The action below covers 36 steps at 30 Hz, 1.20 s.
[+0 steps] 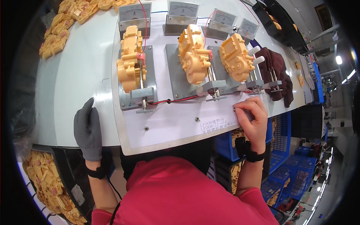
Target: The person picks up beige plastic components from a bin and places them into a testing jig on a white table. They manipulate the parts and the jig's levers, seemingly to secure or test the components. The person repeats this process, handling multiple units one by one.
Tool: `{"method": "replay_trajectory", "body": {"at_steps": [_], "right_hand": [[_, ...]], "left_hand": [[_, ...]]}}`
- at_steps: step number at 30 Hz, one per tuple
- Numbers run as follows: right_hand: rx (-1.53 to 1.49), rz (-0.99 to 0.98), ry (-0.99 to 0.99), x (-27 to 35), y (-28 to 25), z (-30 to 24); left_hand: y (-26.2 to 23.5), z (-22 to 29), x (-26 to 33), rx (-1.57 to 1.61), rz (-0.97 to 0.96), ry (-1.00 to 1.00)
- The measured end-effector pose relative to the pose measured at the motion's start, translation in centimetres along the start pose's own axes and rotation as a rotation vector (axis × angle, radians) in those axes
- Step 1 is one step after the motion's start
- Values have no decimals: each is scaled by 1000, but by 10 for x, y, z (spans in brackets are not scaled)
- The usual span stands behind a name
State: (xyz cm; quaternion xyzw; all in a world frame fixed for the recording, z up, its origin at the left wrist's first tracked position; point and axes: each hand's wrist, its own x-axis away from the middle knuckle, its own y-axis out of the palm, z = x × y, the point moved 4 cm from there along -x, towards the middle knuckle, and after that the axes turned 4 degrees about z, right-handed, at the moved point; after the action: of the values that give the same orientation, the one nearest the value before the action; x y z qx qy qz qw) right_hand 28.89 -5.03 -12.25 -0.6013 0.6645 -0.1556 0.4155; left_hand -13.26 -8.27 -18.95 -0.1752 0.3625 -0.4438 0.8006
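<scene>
My left hand, in a grey glove, lies on the white table left of the test board, its fingers stretched out and holding nothing. At the board's front right, my bare right hand pinches a small metal toggle switch between thumb and fingers. Two similar switches, a left one and a middle one, stick up from the board. Behind them, three yellow plastic gearbox housings, the left, middle and right, sit on grey fixtures with metal clamps at their front ends.
Several analog meters line the board's back, with red wires running to the fixtures. Yellow parts lie at the back left. A dark brown cloth rests to the right. Crates of yellow parts stand below the table's edge on both sides.
</scene>
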Motion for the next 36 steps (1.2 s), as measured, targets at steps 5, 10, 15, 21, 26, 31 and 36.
{"method": "replay_trajectory", "body": {"at_steps": [5, 10, 15, 21, 26, 31, 36], "right_hand": [[-5, -1, -1, -1, 0, -1], [-12, 3, 1, 0, 1, 1], [-15, 3, 2, 0, 1, -1], [6, 3, -19, 0, 2, -1], [23, 1, -27, 0, 2, -4], [26, -5, -35, 0, 2, -3], [38, 16, -82, 2, 3, -2]], "left_hand": [[0, 0, 0, -5, -8, -13], [0, 1, 0, -5, -6, -9], [-1, 2, 0, -12, -11, -18], [-2, 4, 0, -7, 2, -4], [-3, 3, 0, -12, 17, 35], [-3, 4, 1, -26, 11, 24], [-4, 4, 0, -33, 24, 3]]}}
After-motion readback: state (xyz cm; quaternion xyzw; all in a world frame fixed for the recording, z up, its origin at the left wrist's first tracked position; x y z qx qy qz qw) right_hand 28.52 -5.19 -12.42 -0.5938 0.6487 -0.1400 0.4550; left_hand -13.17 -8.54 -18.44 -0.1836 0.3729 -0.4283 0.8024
